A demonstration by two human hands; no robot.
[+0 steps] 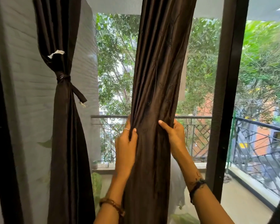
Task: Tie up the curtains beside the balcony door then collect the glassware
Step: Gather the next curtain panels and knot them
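Gathering the second curtain, with the first already tied.

We have the left hand [125, 147] and right hand [174, 135] clamped on opposite edges of the loose curtain [158, 78], bunching it between them; the tied curtain [63, 110] hangs well to our left, cinched by its tie band [63, 77]. Judging from here, the slick folds could spill out when one hand lets go to reach for a tie. No glassware shows, and we read no writing anywhere.

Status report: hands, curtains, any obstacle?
Left hand and right hand both grip middle curtain, gathered, untied. Left curtain already tied. Nothing in the way. No glassware visible.
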